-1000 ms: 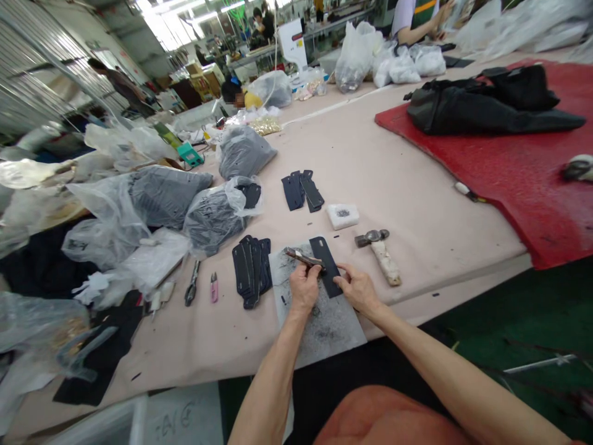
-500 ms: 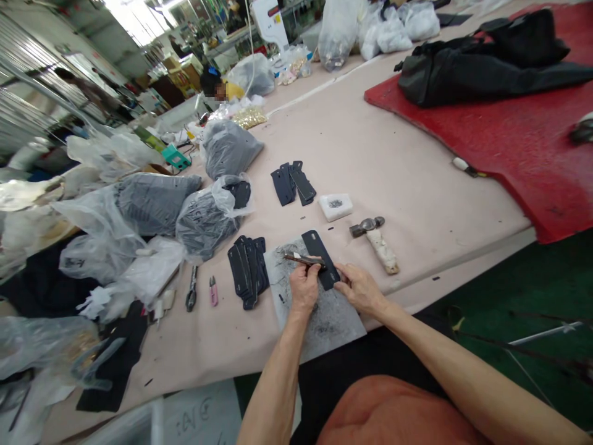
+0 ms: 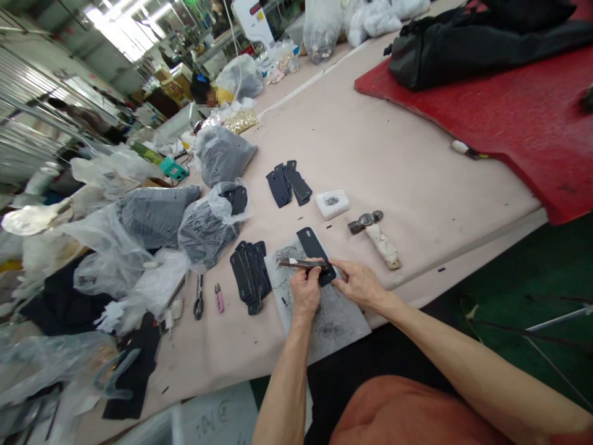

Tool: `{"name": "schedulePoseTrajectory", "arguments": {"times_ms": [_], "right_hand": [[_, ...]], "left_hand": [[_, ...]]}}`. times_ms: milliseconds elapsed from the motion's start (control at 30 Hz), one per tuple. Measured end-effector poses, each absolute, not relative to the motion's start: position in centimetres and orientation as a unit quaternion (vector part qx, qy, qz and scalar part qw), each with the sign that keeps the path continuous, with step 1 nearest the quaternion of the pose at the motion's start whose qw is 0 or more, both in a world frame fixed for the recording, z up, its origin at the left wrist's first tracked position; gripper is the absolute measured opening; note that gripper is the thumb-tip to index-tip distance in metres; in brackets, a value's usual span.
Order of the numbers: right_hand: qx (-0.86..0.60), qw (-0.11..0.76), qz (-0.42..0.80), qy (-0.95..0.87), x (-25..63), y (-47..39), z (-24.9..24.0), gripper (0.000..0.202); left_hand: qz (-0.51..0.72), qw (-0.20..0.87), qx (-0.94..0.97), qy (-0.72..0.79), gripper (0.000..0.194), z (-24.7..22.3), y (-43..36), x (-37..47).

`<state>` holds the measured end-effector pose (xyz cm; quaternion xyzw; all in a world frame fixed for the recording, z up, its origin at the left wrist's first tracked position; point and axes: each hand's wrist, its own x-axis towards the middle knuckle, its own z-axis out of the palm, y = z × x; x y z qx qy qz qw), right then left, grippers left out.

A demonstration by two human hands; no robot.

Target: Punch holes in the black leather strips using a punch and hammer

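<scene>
My left hand (image 3: 306, 292) is closed round a slim metal tool (image 3: 295, 263), which lies across the lower part of a dark flat piece (image 3: 311, 243). The fingers of my right hand (image 3: 359, 283) pinch the right edge of that piece near its lower end. Beneath both hands is a grey, smudged board (image 3: 331, 327) at the table's front edge. A stack of dark pieces (image 3: 250, 275) lies just left of the board, and a smaller group (image 3: 280, 185) lies beyond it. Right of that group are a white block (image 3: 332, 204) and a hammer (image 3: 382, 246) with a wrapped handle.
Filled plastic bags (image 3: 208, 225) crowd the left side, with pink snips (image 3: 219, 299) and a dark-handled tool (image 3: 198, 298) before them. A black bag (image 3: 440, 59) rests on red material (image 3: 509, 136) at the back right. People are in the far background.
The view has shifted slightly. The metal tool in my left hand has turned to lie flatter across the dark piece; my right hand still pinches the piece's edge.
</scene>
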<state>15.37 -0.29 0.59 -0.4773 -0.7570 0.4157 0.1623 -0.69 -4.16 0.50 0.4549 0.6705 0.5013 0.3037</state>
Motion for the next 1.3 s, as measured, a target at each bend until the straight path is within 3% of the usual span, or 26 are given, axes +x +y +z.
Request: {"name": "schedulePoseTrajectory", "arguments": {"times_ms": [367,500,1300], "right_hand": [[-0.507,0.1,0.371,-0.771,14.9,-0.4,0.9,0.05],[-0.508,0.071,0.354,-0.782,14.9,-0.4,1.1,0.05],[-0.508,0.085,0.35,-0.782,14.9,-0.9,0.1,0.05]], "left_hand": [[0.502,0.302,0.448,0.676,0.021,0.3,-5.1,-2.2],[0.497,0.254,0.478,0.678,0.017,0.2,-5.6,-1.7],[0.476,0.214,0.479,0.706,0.02,-0.3,-6.3,-0.7]]}}
